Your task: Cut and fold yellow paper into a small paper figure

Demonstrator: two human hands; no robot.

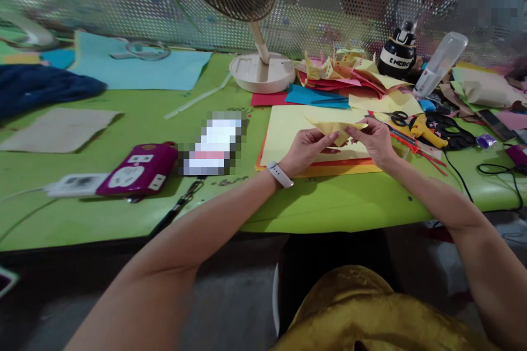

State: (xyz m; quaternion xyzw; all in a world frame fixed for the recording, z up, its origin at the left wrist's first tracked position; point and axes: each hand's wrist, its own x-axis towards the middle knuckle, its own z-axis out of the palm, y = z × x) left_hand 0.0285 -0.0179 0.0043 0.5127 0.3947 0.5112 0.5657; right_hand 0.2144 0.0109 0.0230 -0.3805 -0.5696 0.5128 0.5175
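Observation:
Between my two hands is a piece of folded yellow paper [338, 130], raised slightly over a stack of coloured paper sheets [284, 126]. My left hand [307, 148] pinches its left and lower part, thumb pressed on the front. My right hand [376, 140] grips the right side between thumb and fingers. One pointed corner sticks out past the right thumb, and another rises at the upper left. Pale yellow sheets top the stack, with orange edges showing beneath. Just beyond my right hand lie scissors [399, 118] and a red-handled cutting tool [405, 140].
A yellow glue gun [428, 131] with a cord lies at the right. Behind are a fan [263, 74], a heap of coloured paper scraps [341, 71], a black bottle [397, 55] and a leaning clear bottle [440, 66]. To the left are a phone [216, 142] and a purple power strip [140, 170].

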